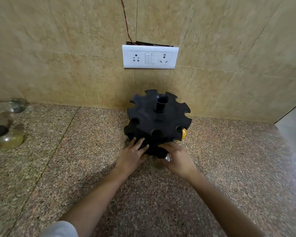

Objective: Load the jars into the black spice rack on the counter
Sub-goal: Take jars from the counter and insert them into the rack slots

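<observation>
- Speckled brown granite counter (75, 168) fills the lower frame.
- Round black plastic spice rack (158, 120) stands at centre, against the wall.
- Left hand (132, 155) lies flat-fingered on the rack's lower front.
- Right hand (176, 158) grips a clear glass jar (161, 162), blurred, at the rack's base.
- Yellow-filled jar (184, 134) sits in a right-side slot.
- More glass jars (7, 135) cluster at the left edge.

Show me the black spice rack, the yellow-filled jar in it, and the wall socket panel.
black spice rack (149, 117): head view, top disc.
yellow-filled jar (184, 134): head view, exposed side.
wall socket panel (150, 56): head view, switches.
</observation>
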